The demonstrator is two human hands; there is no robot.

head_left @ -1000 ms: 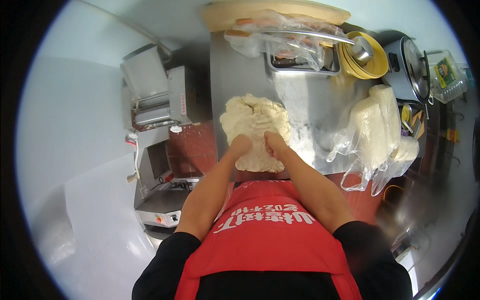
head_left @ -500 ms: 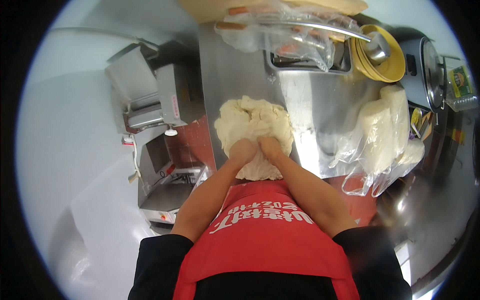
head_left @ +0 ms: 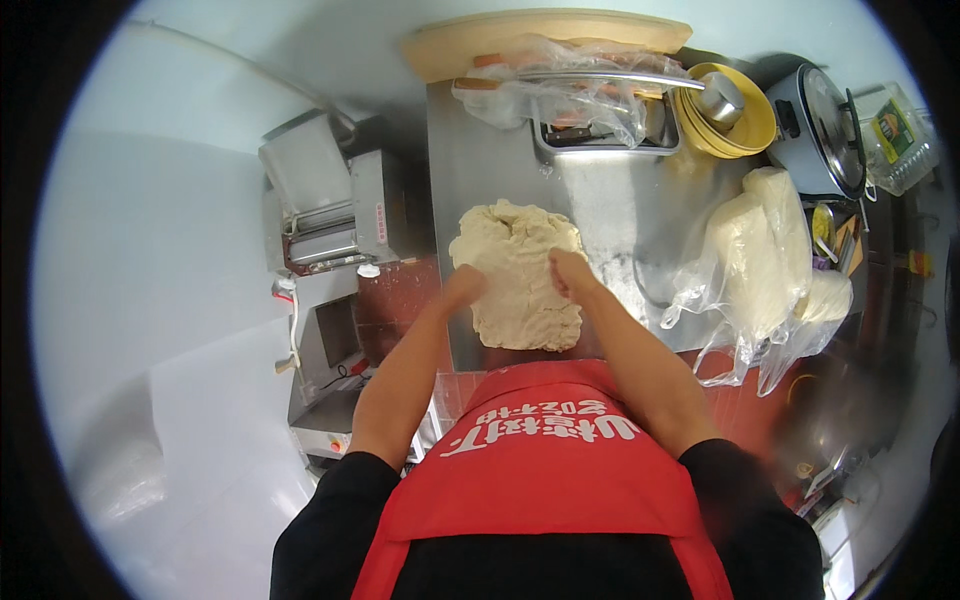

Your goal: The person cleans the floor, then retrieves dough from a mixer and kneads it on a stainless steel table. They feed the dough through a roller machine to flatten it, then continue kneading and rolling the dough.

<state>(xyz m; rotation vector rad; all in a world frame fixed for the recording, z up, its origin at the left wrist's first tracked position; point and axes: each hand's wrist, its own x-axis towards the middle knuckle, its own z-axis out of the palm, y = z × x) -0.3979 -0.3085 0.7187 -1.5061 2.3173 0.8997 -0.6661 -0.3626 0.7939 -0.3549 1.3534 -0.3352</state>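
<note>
A large, flattened mass of pale dough [head_left: 520,300] lies on the steel table at its near edge, with a lumpy, creased far side. My left hand [head_left: 466,287] is at the dough's left edge, rounded into a fist and slightly blurred. On the opposite edge, my right hand [head_left: 570,275] is curled into a fist with no object visible in it. Both hands are apart from each other, over the sides of the dough; whether they touch it is hard to tell.
Bags of pale food [head_left: 752,265] lie on the table [head_left: 640,230] at right. Behind are a metal tray [head_left: 610,150], a long-handled ladle [head_left: 720,98], yellow bowls [head_left: 757,120] and a lidded pot [head_left: 815,130]. A roller machine [head_left: 325,205] stands left.
Both fists were together, pressed into the middle of the dough; now they have parted to its left and right sides. The whole view has shifted a little.
</note>
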